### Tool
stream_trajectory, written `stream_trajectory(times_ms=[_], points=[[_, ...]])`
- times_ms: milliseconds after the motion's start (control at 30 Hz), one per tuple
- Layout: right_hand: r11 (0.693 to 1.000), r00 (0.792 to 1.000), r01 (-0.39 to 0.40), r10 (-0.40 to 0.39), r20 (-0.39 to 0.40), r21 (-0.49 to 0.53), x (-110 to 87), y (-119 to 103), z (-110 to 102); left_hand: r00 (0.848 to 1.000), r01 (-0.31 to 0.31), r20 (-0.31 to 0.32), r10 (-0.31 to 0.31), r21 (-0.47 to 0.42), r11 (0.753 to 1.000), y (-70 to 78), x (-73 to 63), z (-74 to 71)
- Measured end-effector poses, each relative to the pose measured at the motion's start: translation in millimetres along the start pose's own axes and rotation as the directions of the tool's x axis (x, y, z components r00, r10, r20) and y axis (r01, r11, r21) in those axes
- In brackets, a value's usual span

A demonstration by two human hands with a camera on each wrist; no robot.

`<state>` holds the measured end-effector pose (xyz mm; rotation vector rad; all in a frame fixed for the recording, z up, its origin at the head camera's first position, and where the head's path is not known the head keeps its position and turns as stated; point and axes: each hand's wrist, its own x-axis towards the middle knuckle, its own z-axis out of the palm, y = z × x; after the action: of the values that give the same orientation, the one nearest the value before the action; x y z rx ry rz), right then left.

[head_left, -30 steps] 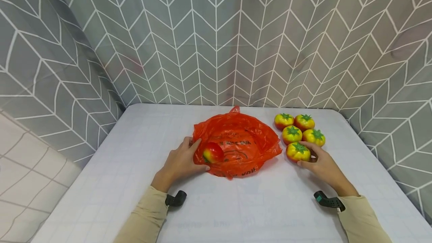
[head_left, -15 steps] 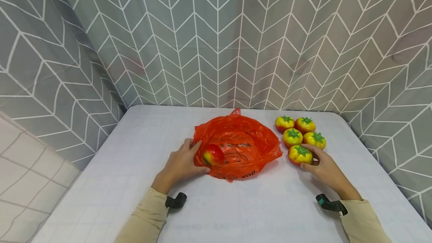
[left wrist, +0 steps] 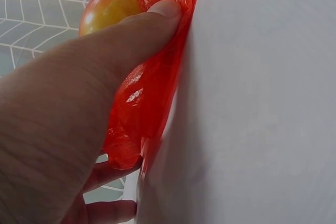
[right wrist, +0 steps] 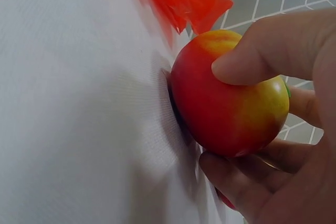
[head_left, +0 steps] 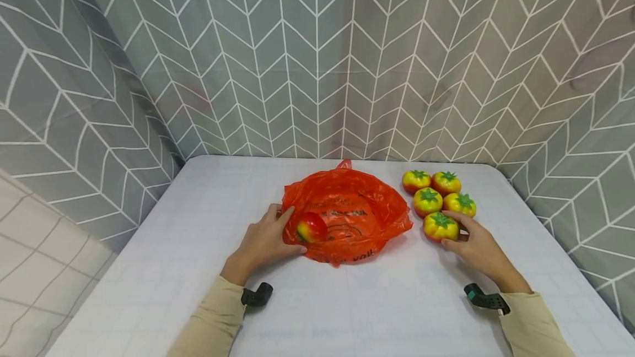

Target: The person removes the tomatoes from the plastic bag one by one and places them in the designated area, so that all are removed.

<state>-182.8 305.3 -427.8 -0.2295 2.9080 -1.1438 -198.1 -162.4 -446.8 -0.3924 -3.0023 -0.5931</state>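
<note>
A red plastic bag (head_left: 347, 219) with dark print lies spread on the white table, its mouth wide. My left hand (head_left: 263, 241) holds the bag's left side, thumb on the near edge and fingers round the far side. Inside the bag, close to that thumb, sits a smooth red-and-yellow toy fruit (head_left: 312, 227). My right hand (head_left: 473, 244) grips a yellow-and-red toy tomato (head_left: 440, 227) with a green leafy top. In the right wrist view the thumb presses one side of this tomato (right wrist: 210, 103) and fingers curl round the other, low over the tabletop.
Several similar toy tomatoes (head_left: 428, 202) stand clustered just behind the gripped one, right of the bag. The white table (head_left: 367, 302) reaches back to a grey curtain (head_left: 327, 70) with white zigzag lines, which also hangs at both sides.
The gripped tomato has shifted slightly right relative to the others, with my right hand round it. My left hand and the bag stay put; the head view tilts slightly.
</note>
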Motion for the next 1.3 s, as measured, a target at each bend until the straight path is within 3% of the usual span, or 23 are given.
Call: stream_trajectory(times_ms=[333,567,767,1133,1300], points=[[0.999,1.0,0.026,-0.027,-0.015,-0.046,-2.3,-3,0,1.0,0.01,0.005,-0.01,-0.014,1.0,0.7,0.2,1.9],[0.997,0.998,0.05,-0.052,-0.042,-0.062,-5.1,-5,-4,1.0,-0.007,-0.026,0.006,-0.012,1.0,1.4,-0.9,0.9],[0.996,0.995,0.064,-0.068,-0.066,-0.058,-7.7,-3,-3,1.0,0.01,-0.006,-0.01,-0.011,1.0,0.2,-2.9,1.3],[0.998,0.995,0.052,-0.054,-0.079,-0.031,-9.4,0,-5,0.999,-0.023,-0.027,0.023,-0.004,1.0,-0.5,-6.4,2.0],[0.996,0.99,0.081,-0.075,-0.12,0.046,-6.0,2,-12,0.999,-0.039,-0.035,0.039,-0.018,0.999,-1.9,-2.9,3.0]])
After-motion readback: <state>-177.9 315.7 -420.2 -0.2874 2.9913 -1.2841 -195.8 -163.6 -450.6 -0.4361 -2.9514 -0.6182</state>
